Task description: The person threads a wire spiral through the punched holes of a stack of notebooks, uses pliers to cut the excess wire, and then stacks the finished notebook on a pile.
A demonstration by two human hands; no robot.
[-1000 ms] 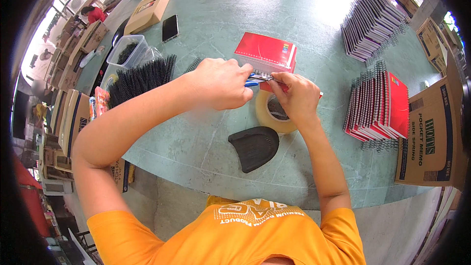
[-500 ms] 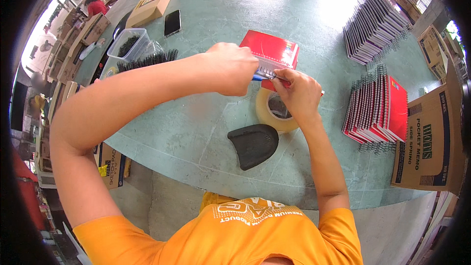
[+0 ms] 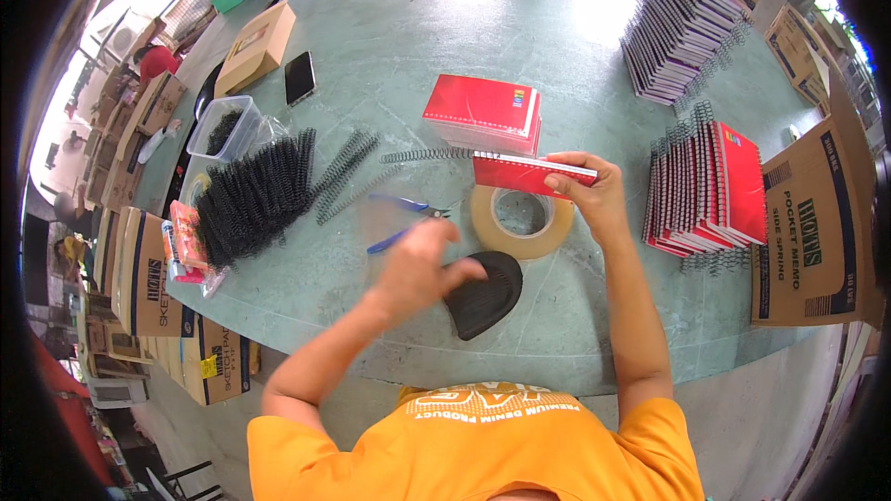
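Note:
My right hand [image 3: 594, 190] pinches a small red notebook [image 3: 506, 176] by its right end, held with its bound edge up. A dark wire coil [image 3: 427, 156] sticks out from the notebook's left end. My left hand [image 3: 418, 264] has its thumb stretched out and its fingers apart, with nothing visibly held. Just beyond it are blue-handled cutting pliers [image 3: 432, 211], their handles smeared by motion. Below the notebook lies a roll of clear tape [image 3: 483, 223]. A black, rounded rubber pad [image 3: 484, 297] is beside my left thumb.
Behind the held notebook stands a stack of red notebooks [image 3: 478, 104]. Loose black coils [image 3: 260, 190] lie at left, near a clear plastic tub [image 3: 249, 134] and a phone [image 3: 299, 78]. Coil-bound notebooks [image 3: 701, 190] and a cardboard box [image 3: 807, 232] stand at right.
My left hand has moved from the notebook's binding toward me and left, letting go of the pliers. The notebook is now lower, with its coil sticking out leftward.

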